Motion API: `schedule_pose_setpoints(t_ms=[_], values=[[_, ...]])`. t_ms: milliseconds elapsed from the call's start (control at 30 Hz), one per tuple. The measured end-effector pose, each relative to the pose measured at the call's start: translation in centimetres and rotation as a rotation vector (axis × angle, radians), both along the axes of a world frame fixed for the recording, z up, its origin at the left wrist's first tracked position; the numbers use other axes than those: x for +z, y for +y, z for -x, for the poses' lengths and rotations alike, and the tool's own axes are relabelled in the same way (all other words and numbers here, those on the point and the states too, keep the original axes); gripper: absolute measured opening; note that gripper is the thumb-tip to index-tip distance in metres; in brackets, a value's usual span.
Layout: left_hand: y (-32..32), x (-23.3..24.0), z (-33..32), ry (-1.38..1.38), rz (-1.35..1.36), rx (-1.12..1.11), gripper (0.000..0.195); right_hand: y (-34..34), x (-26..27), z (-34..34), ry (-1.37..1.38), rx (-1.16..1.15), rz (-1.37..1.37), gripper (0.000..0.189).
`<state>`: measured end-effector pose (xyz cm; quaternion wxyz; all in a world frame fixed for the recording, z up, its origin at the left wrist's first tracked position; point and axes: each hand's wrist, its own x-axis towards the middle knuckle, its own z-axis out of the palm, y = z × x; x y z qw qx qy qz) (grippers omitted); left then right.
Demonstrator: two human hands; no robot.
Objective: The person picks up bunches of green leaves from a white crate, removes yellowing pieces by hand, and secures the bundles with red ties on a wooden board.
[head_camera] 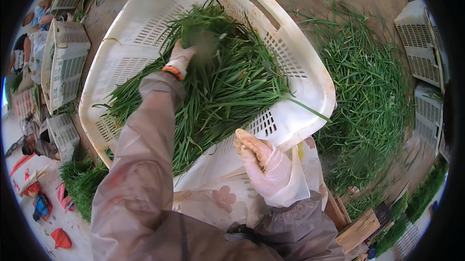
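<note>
A large white perforated plastic basket [323,79] is in front of me, holding a heap of long green leafy stalks [232,83]. My left hand [182,56], in a pale glove with an orange band at the wrist, reaches into the heap against a bunch of stalks; its fingers are partly hidden and the spot beside them is blurred. Near the basket's close edge is my right hand [259,159], in a whitish, stained glove, its fingers curled together and nothing visible in them. Beneath it lies a pale flower-patterned cloth [203,199] on my lap.
Loose green stalks [363,90] cover the ground to the right. More white crates [417,41] stand at the far right and others [67,64] at the left. Several people [34,141] are along the left rim. A wooden stool or block [358,230] is at the lower right.
</note>
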<state>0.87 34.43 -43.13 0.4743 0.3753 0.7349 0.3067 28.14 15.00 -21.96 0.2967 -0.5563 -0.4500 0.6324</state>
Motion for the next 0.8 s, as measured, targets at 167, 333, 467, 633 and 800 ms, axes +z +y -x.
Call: schedule_pose_setpoints(t_ms=[167, 333, 467, 633, 800], values=[[-1.2, -1.5, -3.3, 0.081, -0.125, -0.141, 0.098, 0.1, 0.2, -0.2, 0.001, 0.014, -0.001, 0.029], [-4.1, 0.2, -5.7, 0.685, -0.118, -0.379, 0.129, 0.2, 0.2, -0.5, -0.078, 0.100, 0.004, 0.029], [-2.7, 0.3, -7.4, 0.719, 0.017, -0.448, 0.124, 0.1, 0.3, -0.6, -0.176, 0.174, -0.062, 0.029], [-2.0, -0.7, -6.7, 0.650, 0.014, -0.618, 0.101, 0.5, 0.5, -0.6, -0.157, 0.171, -0.056, 0.029], [-3.4, -2.2, -5.6, 0.252, -0.344, -0.671, 0.062, 0.5, 0.3, -0.4, -0.160, 0.173, -0.035, 0.029]])
